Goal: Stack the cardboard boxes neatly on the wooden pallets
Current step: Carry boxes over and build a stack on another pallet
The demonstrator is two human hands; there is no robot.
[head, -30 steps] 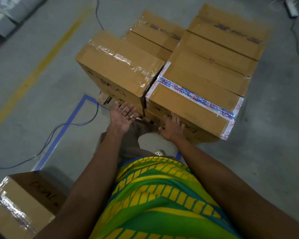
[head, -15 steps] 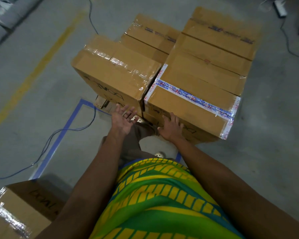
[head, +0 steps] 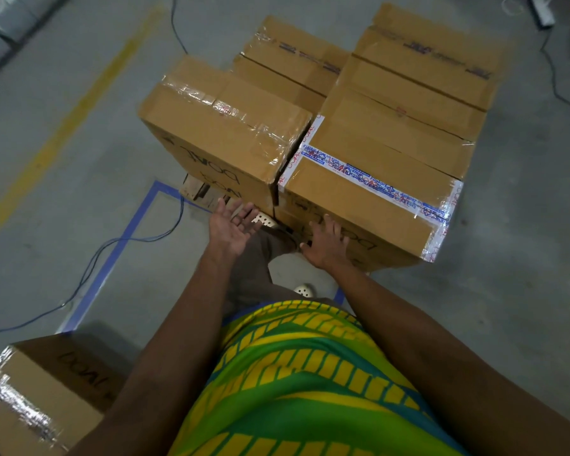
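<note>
Several taped cardboard boxes stand packed together on a wooden pallet [head: 195, 189], of which only a near left corner shows. The near left box [head: 218, 126] carries clear tape. The near right box [head: 369, 195] has printed blue and white tape. My left hand [head: 232, 225] is open, palm up, just below the near left box's front face, fingers spread. My right hand [head: 326, 245] lies flat with straight fingers against the front face of the near right box. Two more boxes [head: 290, 64] [head: 422, 60] sit behind.
Another taped cardboard box [head: 43, 390] sits on the floor at the lower left. Blue tape [head: 125, 245] marks a rectangle on the concrete floor, and a dark cable [head: 112, 248] crosses it. A yellow line [head: 79, 106] runs along the left. My foot [head: 305, 289] stands near the pallet.
Both hands have stayed at the front of the near boxes; my left hand has turned slightly more palm up. The view has shifted a little.
</note>
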